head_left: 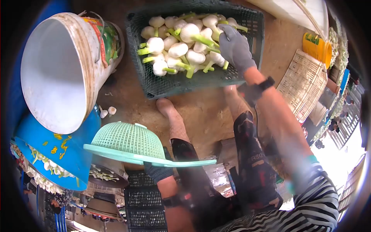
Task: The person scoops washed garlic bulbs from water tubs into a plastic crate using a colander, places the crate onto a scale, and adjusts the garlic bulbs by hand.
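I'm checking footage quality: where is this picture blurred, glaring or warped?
Head view: wide-lens curvature bends the surroundings, corners black; head view: glare washes out part of the lower right; head view: haze softens the right forearm toward the elbow, while the garlic looks fairly sharp.

A single wide view looks out from the person's head, facing forward and steeply down. The striped sleeve (319,197) and dark shorts (251,154) fill the near edge, close to the lens. Beyond the bare feet, the far part centres on a crate (216,86), where the right hand (235,46) reaches. The left hand (158,172) and a green basket (127,141) sit nearer, left of centre. A white bucket (94,65) looms at left. The round lens bends the surroundings toward both sides and darkens the corners.
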`<state>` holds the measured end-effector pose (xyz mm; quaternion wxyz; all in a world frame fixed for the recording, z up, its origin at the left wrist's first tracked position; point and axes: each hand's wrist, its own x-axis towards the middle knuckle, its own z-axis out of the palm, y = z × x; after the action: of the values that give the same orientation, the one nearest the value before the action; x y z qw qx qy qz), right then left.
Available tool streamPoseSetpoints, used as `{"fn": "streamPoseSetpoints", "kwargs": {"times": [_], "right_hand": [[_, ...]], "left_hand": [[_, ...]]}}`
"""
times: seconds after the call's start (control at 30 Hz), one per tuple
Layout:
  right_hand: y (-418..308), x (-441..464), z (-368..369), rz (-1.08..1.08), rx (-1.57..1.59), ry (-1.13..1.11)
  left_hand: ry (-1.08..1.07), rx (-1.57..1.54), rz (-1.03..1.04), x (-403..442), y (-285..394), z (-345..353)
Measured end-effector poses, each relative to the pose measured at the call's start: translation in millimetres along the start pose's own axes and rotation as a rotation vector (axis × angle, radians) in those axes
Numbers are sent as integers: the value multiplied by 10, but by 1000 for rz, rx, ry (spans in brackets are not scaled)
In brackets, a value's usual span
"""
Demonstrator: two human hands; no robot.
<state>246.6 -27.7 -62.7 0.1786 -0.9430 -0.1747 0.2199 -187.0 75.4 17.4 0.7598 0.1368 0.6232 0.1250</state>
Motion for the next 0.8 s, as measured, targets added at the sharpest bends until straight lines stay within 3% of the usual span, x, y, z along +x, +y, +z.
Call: {"fn": "streamPoseSetpoints", "kwargs": {"times": [0.03, 0.13, 0.17, 0.27, 0.3, 0.37, 0.47, 0.53, 0.6, 0.63, 0.73, 0.8], "right_hand": [[-90, -18, -42, 66, 91, 23], [-387, 38, 23, 5, -102, -175], [-406, 98, 122, -17, -234, -294], [-276, 191, 347, -127, -357, -309], [-426, 148, 212, -80, -423, -357], [-262, -33, 201, -328, -548, -51], [-523, -187, 122, -241, 87, 260], [-961, -105, 164, -37, 448, 214], [-1057, -6, 519, -63, 457, 168], [-1103, 9, 583, -93, 274, 173], [-733, 194, 905, -50, 216, 174], [-361, 375, 947, -112, -25, 240]], "left_hand": [[-44, -262, 4, -4, 88, 64], [8, -409, -98, 34, 221, 117], [54, -374, -106, 74, 201, 26], [335, -344, -170, -23, 225, 324], [303, -340, -194, -25, 219, 289], [174, -457, -248, -29, 221, 253], [-27, -613, -340, 8, 198, 223], [-159, -709, -382, 43, 199, 203], [-171, -644, -327, 73, 207, 169], [-175, -608, -299, 87, 216, 136], [-181, -502, -221, 111, 211, -23], [-287, -893, -518, 162, 245, -231]]}}
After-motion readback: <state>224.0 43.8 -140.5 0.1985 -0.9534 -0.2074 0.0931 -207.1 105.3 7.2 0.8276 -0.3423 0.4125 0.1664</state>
